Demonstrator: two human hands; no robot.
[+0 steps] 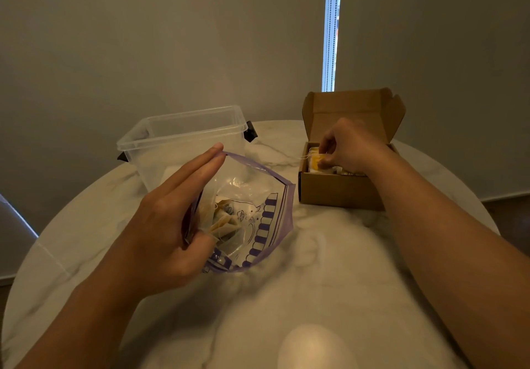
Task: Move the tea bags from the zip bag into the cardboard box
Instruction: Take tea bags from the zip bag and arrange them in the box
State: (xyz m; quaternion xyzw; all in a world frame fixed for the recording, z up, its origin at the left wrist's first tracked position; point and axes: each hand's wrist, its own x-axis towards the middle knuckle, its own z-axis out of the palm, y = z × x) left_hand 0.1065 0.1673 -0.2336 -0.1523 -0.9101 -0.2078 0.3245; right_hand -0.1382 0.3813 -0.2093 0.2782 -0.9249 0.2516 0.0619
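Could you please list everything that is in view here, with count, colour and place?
zip bag: one, clear with purple edge and print, centre of table, mouth held open
tea bags in zip bag: several, pale beige, exact count unclear
cardboard box: one, brown, right side of table, lid standing open
tea bags in box: some, whitish with yellow, count unclear
plastic tub: one, clear with black clips, behind the zip bag, no lid on
table: one, white marble look, round
roller blinds: two, grey-beige, behind the table, bright gap between them
left hand: one, holding the zip bag's rim
right hand: one, over the box, fingers pinching a yellow tea bag
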